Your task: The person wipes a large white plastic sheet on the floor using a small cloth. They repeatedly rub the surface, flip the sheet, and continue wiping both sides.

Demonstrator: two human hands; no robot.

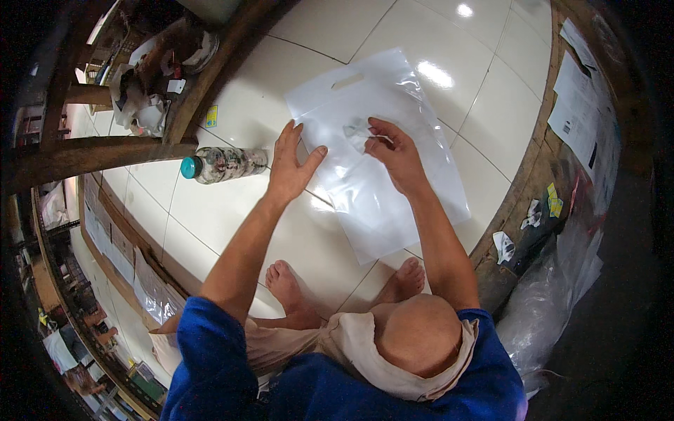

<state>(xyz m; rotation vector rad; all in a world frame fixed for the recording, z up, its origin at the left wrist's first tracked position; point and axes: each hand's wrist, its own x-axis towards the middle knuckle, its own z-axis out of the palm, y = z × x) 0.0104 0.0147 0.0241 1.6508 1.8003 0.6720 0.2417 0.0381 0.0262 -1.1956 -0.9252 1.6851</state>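
Note:
A clear plastic bag (382, 203) with a cut-out handle slot lies flat on the white tiled floor in front of me. Over its middle, my right hand (397, 156) pinches a small crumpled whitish piece (357, 131), perhaps cloth or tissue. My left hand (293, 163) is by the bag's left edge, palm inward, fingers stretched and thumb apart, holding nothing. To the left of that hand, a clear bottle (228, 164) with a teal cap lies on its side, its cap toward the left.
A wooden frame (98, 158) with shelves of clutter stands at the left. Along the right runs a wooden edge (516, 175) bearing papers (572, 116) and crumpled scraps. Bundled clear plastic sheeting (537, 319) lies at the lower right. My bare feet (286, 284) rest on the tiles.

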